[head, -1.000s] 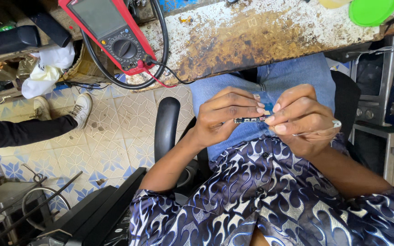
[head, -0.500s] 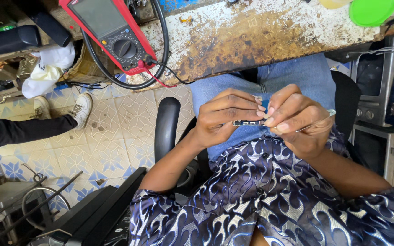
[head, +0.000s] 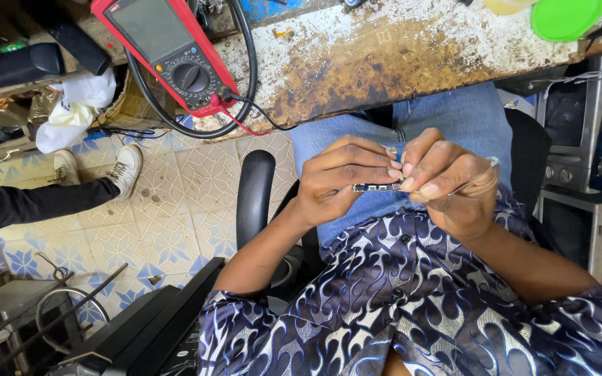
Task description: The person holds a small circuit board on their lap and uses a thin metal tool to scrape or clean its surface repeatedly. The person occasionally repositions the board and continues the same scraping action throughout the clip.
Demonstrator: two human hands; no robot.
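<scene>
Over my lap, my left hand (head: pixel 339 177) pinches a small narrow dark circuit board (head: pixel 374 186) by its left end, held level. My right hand (head: pixel 451 182) grips a thin metal tool, likely tweezers (head: pixel 472 177), whose tip meets the right end of the board. Both hands sit close together above my blue jeans (head: pixel 454 118), just in front of the workbench edge. I wear a dark shirt with a white flame pattern (head: pixel 398 306).
A worn, rust-stained workbench (head: pixel 398 49) runs across the top, carrying a red multimeter (head: pixel 165 52) with black and red leads and a green lid (head: pixel 566 17). A black chair armrest (head: pixel 253 195) stands left of me. Another person's leg and white shoe (head: pixel 123 167) rest on the tiled floor.
My right hand has turned slightly, the tool's tip staying at the board's right end. The left hand keeps its grip on the board.
</scene>
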